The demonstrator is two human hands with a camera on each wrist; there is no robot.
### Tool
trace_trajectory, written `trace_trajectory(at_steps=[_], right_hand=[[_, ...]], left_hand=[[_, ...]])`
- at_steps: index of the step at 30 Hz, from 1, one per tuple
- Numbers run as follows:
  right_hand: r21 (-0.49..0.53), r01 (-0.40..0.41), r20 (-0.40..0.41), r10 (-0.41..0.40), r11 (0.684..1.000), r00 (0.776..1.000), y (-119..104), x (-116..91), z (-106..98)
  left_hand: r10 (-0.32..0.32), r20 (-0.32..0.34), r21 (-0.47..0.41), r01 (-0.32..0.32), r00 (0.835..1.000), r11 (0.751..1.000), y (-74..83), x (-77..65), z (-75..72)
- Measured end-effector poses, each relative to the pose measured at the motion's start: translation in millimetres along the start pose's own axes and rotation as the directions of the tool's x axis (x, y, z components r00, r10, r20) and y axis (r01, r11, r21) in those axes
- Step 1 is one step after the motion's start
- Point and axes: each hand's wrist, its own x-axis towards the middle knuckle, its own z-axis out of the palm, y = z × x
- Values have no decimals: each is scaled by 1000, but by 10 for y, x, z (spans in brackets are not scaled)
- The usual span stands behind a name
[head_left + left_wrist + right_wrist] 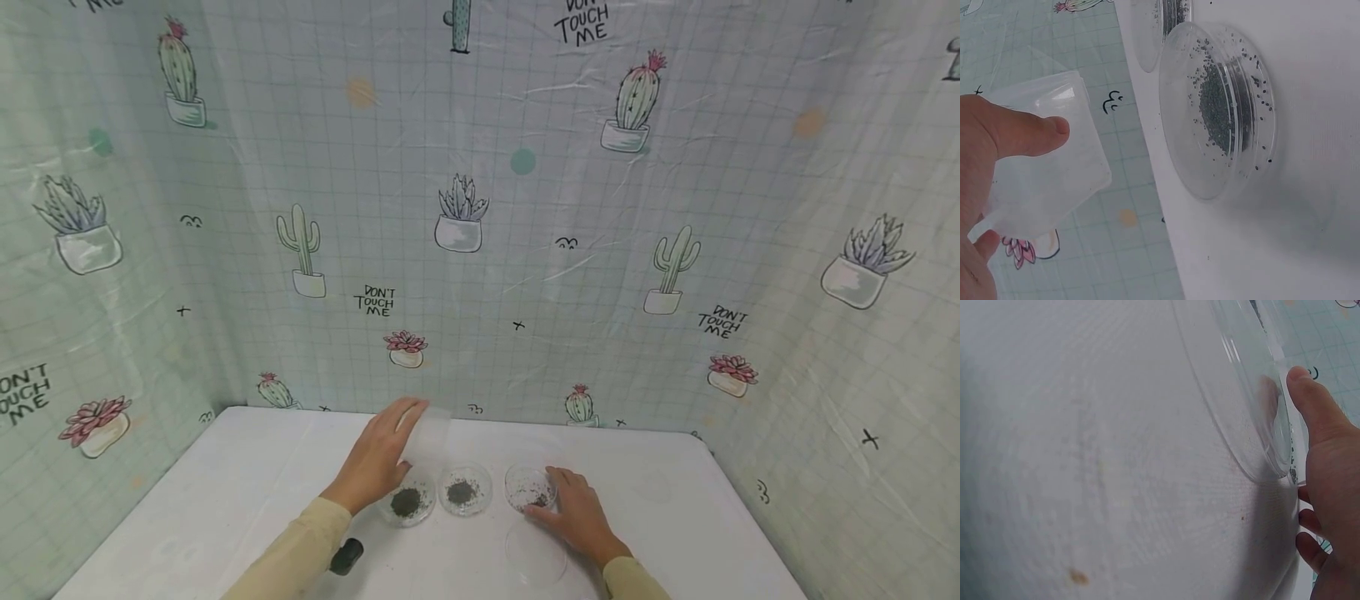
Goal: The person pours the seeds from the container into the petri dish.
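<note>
My left hand (378,458) grips a translucent, square-sided plastic container (1054,156), its thumb flat along one side; in the head view the container is faint against the table. Below that hand sits a clear petri dish (407,502) with a heap of dark granules. Beside it stands a second petri dish (463,490) holding a similar heap. My right hand (579,512) holds a third petri dish (527,486) by its right side, between thumb and fingers. Dark granules lie scattered in this dish, more of them toward its near edge.
A clear round lid or dish (536,557) lies on the white table (660,517), just nearer than the third dish. A small black cylindrical object (347,557) lies beside the left sleeve. Cactus-printed sheeting (480,292) surrounds the table at the back and sides.
</note>
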Motion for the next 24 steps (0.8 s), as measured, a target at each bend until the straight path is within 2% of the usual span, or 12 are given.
trace_trajectory(at_steps=[10, 16, 24], right_hand=[[3, -9, 2, 9, 1000, 1000, 0, 3, 9], [0, -23, 1, 23, 1000, 1000, -3, 6, 13], [16, -16, 3, 16, 1000, 1000, 7, 0, 14]], left_hand=[[-39, -16, -28, 38, 999, 999, -88, -101, -35], [-90, -5, -14, 90, 996, 996, -133, -168, -55], [-112, -21, -18, 111, 993, 994, -191, -248, -71]])
